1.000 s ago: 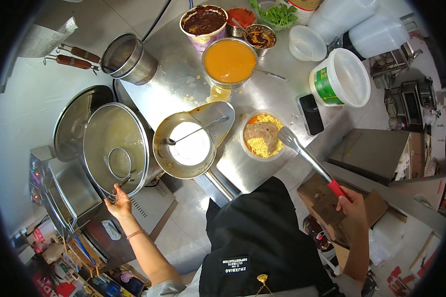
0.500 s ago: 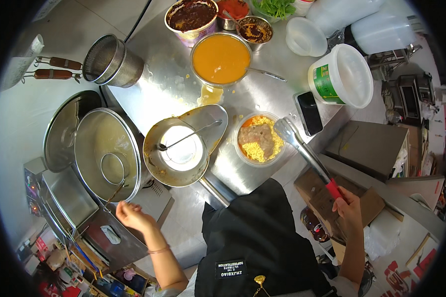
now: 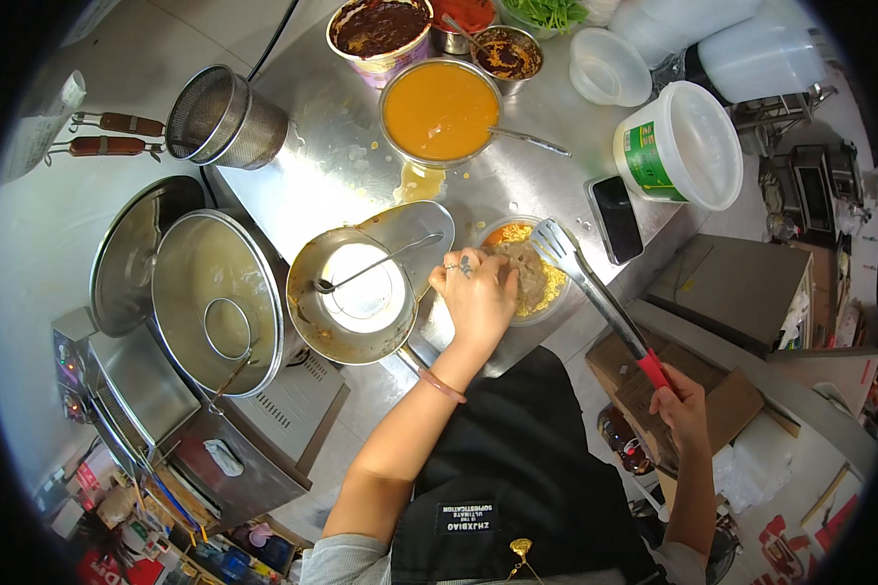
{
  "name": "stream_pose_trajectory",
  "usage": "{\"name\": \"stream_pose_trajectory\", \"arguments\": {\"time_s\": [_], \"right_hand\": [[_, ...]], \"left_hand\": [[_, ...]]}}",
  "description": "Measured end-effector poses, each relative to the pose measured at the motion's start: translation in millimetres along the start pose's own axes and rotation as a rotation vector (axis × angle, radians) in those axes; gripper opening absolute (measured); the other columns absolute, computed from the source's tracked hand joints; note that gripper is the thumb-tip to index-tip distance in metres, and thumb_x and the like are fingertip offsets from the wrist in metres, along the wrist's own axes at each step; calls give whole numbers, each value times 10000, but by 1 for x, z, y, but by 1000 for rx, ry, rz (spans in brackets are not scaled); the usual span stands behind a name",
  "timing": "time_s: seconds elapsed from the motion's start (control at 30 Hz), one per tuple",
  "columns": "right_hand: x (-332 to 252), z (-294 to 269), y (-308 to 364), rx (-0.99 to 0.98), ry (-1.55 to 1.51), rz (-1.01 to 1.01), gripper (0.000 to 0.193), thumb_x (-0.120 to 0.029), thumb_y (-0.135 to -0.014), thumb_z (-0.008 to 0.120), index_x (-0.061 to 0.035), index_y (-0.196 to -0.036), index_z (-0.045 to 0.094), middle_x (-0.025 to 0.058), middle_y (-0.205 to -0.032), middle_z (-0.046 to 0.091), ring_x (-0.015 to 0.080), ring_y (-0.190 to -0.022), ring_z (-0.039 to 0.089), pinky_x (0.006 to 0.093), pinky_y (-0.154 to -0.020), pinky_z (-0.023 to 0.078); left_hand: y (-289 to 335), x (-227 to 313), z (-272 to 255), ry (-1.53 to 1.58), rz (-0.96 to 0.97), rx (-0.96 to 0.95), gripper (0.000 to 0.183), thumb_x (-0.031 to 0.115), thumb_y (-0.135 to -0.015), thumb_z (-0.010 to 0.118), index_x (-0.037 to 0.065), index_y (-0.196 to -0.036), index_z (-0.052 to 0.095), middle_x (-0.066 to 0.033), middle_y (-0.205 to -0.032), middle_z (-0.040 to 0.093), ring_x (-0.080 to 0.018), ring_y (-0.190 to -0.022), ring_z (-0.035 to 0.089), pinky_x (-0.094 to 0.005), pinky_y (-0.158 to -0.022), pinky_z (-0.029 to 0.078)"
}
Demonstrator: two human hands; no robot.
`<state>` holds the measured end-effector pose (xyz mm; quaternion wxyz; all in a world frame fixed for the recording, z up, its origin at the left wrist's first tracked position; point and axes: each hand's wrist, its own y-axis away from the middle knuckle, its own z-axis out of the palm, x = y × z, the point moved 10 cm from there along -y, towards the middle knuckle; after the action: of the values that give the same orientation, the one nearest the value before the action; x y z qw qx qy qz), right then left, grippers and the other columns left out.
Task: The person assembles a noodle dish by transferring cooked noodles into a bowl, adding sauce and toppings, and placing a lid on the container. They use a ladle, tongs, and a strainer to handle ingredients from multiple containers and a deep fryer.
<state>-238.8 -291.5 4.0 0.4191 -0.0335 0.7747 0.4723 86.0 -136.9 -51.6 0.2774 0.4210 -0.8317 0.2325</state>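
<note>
My left hand (image 3: 480, 291) is over the left edge of a clear plastic bowl (image 3: 543, 315), back up and fingers curled. Its fingertips are hidden, so what they grip, if anything, does not show. Yellow curly noodles (image 3: 555, 283), reddish sauce and a greyish-brown slab of meat (image 3: 532, 276) fill the bowl. My right hand (image 3: 681, 402) is closed around the red grip of metal tongs (image 3: 605, 307); their tip hovers over or rests at the bowl's right rim, which I cannot tell. Left of the bowl stands a metal saucepan (image 3: 302, 327) with a thin ladle (image 3: 380, 261) across it.
A pot (image 3: 171, 322) of cloudy liquid stands at the left, with wire strainers (image 3: 239, 127) behind. Farther back are a bowl of orange liquid (image 3: 441, 112), a sauce tub (image 3: 376, 58) and small sauce pots. A phone (image 3: 615, 219) and white bucket (image 3: 678, 146) are to the right.
My left hand has swung from beside the large pot, rightward and away from me, to the noodle bowl. The right hand keeps the tongs, whose tip has shifted slightly.
</note>
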Motion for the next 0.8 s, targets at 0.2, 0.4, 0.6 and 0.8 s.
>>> {"name": "stream_pose_trajectory", "arguments": {"time_s": [0.2,0.4,0.6,0.8], "right_hand": [[-1,13,2,-36,-66,12,423,-32,-895,568,24,-1314,584,11,-712,605,36,-570,478,186,-497,338],[16,12,2,-19,50,82,417,-51,-900,578,4,-1313,596,4,-721,611,34,-586,493,185,-497,344],[13,15,1,-35,33,9,412,-68,-888,599,-11,-1296,612,4,-727,616,47,-602,514,202,-522,386],[-82,104,-9,-180,451,-488,445,-118,-836,690,-46,-1270,621,99,-772,658,150,-681,646,307,-597,492]], "left_hand": [[4,2,9,-13,29,-1,156,144,-670,791,94,-800,721,-48,-885,604,-264,-935,527,-427,-838,315],[9,0,9,-22,43,38,103,114,-687,763,96,-759,693,-40,-810,621,-258,-885,545,-424,-820,317],[19,3,0,-46,92,75,102,93,-701,737,83,-782,675,-34,-793,632,-249,-874,553,-426,-810,326],[25,10,3,-154,81,26,157,138,-727,718,74,-860,664,-73,-856,651,-300,-937,581,-472,-858,338]]}}
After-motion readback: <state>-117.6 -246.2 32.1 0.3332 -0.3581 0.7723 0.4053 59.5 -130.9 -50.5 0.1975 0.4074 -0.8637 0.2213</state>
